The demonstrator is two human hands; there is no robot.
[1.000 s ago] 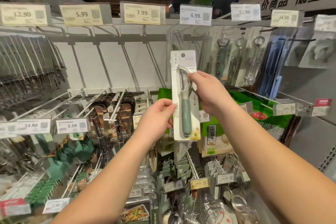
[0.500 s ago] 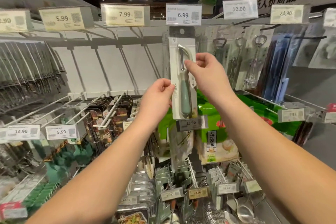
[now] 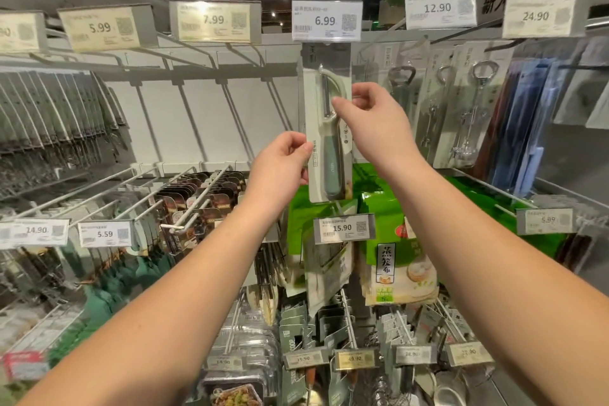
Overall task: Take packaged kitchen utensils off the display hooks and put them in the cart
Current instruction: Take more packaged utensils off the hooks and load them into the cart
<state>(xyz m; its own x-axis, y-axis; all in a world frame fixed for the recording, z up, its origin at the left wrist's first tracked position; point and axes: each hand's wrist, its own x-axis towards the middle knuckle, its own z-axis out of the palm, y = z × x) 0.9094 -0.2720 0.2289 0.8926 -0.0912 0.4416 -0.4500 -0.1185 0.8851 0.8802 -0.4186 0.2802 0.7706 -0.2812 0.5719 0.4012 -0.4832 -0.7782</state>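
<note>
Both hands hold the peeler pack under the 6.99 tag

Left hand [image 3: 280,165] pinches the pack's [image 3: 324,128] left edge, right hand [image 3: 369,119] pinches its front; pulled crooked, the card's hole may snag and tear at the 6.99 tag [image 3: 326,20].

Peeler package [image 3: 326,128] higher in both hands, top now under the 6.99 tag [image 3: 326,20].

green-handled peeler [image 3: 331,155], white card [image 3: 313,102]

Both hands pinch a packaged peeler [image 3: 326,128], left hand [image 3: 280,165] low, right hand [image 3: 372,122] higher, beneath the 6.99 tag [image 3: 326,20].
</note>
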